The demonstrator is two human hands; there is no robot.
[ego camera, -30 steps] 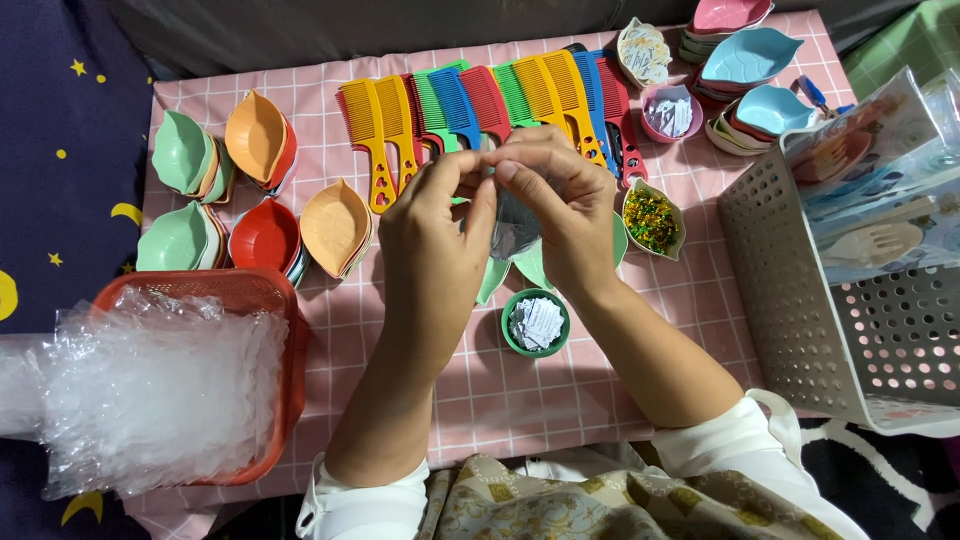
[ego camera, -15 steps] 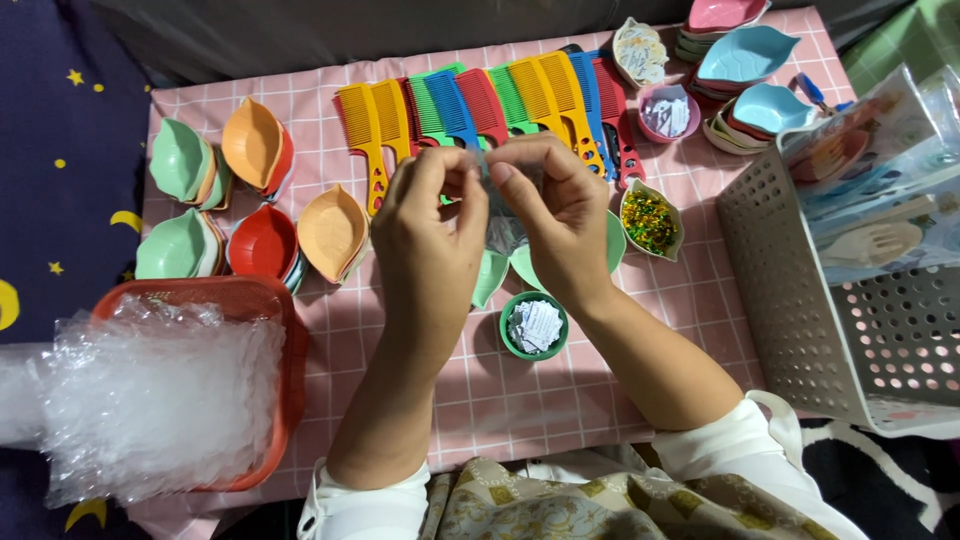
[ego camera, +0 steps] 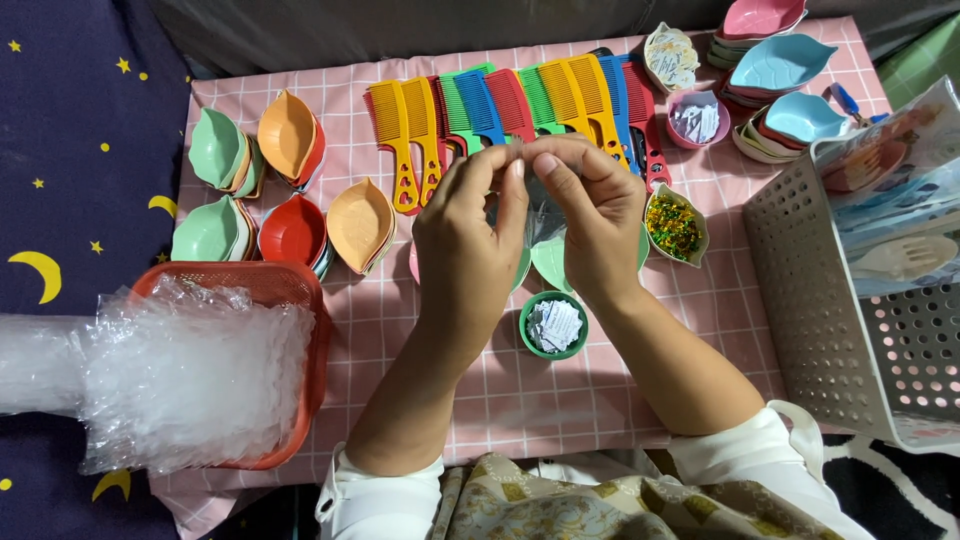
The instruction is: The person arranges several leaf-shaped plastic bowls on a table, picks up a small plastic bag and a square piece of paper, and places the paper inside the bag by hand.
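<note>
Overhead, both hands meet above a pink checked cloth [ego camera: 600, 400]. The left hand [ego camera: 465, 235] and right hand [ego camera: 595, 215] pinch, fingertips together, a small clear plastic bag [ego camera: 538, 205], held up between them over pale green leaf-shaped dishes [ego camera: 552, 262]. They seem to be opening or filling the bag; what comes next likely needs its mouth parted. Just near the hands sits a small green cup of folded paper slips [ego camera: 553, 325]. Beyond, coloured combs [ego camera: 520, 105] lie in a row. A red basket of clear bags [ego camera: 190, 370] crowds the left, a white perforated basket [ego camera: 850, 320] the right. Free cloth lies nearest the person.
</note>
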